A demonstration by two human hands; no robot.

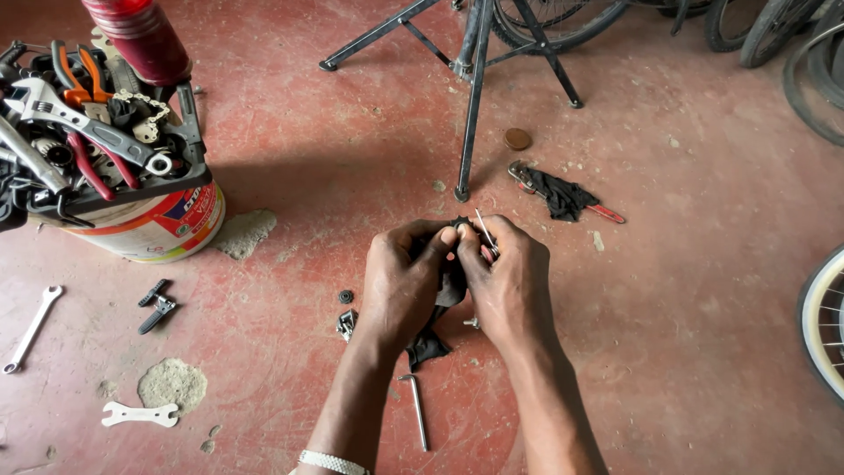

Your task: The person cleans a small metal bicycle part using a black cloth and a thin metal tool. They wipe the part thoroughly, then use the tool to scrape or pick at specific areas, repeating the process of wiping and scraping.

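Observation:
My left hand (pixel 403 281) and my right hand (pixel 510 286) meet over a red concrete floor, both pinching a dark rag (pixel 432 339) that hangs down between them. A thin metal pin (pixel 484 229) sticks up from my right hand's fingers, wrapped partly in the rag. On the floor just left of my left hand lie a small black washer (pixel 345 296) and a small metal part (pixel 346 324). A hex key (pixel 415 406) lies between my forearms.
A paint bucket (pixel 154 229) topped with a tray of tools stands at the left. A spanner (pixel 32 328), a flat white wrench (pixel 139 413) and a black clamp piece (pixel 156 305) lie nearby. A stand's legs (pixel 472 97), another rag with a tool (pixel 563 195) and bicycle wheels (pixel 822 321) surround.

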